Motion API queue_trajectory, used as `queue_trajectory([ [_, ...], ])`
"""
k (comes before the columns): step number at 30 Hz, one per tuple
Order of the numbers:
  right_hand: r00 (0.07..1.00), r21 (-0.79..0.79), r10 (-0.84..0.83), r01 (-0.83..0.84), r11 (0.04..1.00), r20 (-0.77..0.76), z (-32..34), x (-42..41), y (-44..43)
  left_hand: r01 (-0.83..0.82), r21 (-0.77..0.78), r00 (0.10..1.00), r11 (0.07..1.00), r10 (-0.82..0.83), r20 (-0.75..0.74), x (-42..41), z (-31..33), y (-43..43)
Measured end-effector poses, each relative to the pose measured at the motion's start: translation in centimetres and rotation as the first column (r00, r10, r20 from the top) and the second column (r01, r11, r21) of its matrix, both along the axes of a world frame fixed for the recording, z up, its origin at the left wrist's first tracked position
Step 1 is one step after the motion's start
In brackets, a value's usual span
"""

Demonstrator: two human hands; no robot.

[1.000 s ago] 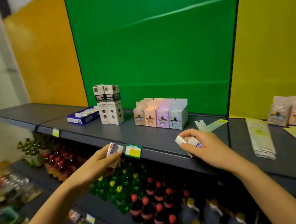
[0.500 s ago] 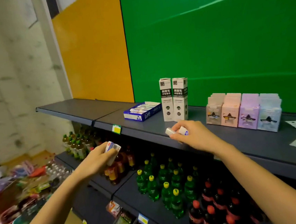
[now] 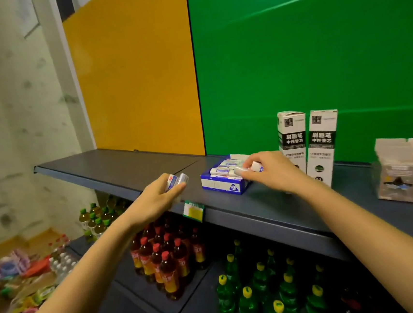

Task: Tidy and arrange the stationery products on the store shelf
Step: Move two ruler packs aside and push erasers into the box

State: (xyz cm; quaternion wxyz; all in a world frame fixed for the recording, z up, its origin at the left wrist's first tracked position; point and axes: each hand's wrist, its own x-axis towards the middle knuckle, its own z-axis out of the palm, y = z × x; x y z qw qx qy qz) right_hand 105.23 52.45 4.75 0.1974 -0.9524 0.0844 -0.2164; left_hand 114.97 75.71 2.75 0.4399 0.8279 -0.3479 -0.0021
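A blue open eraser box [image 3: 224, 183] lies on the dark shelf [image 3: 268, 207], with several white erasers inside. My right hand [image 3: 270, 173] hovers over the box's right edge, shut on two white erasers [image 3: 248, 168]. My left hand [image 3: 154, 199] is at the shelf's front edge, left of the box, shut on small white erasers with red and blue print [image 3: 176, 180]. Two tall white refill boxes [image 3: 309, 145] stand upright just right of my right hand.
Pastel star boxes [image 3: 409, 174] stand at the far right of the shelf. A green and yellow price tag [image 3: 193, 210] hangs on the shelf lip. Red-capped and green bottles [image 3: 250, 285] fill the lower shelves. Loose goods [image 3: 18, 283] lie on the floor at left.
The view has swung left. My right hand has carried its erasers left along the shelf to the blue box. My left hand has risen to the shelf edge with its erasers.
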Motion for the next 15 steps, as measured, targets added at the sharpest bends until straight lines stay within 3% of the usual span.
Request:
queue_trajectory([
  [6, 0.993, -0.008, -0.119, 0.119, 0.993, -0.013, 0.4, 5.0, -0.6, 0.024, -0.005, 0.988, 1.000, -0.023, 0.153, 5.6, 1.1, -1.8],
  [15, 0.978, -0.013, -0.203, 0.203, 0.979, -0.053, -0.5, 8.1, -1.6, 0.242, 0.028, 0.964, 0.970, -0.244, 0.107, 11.7, 1.7, -6.2],
])
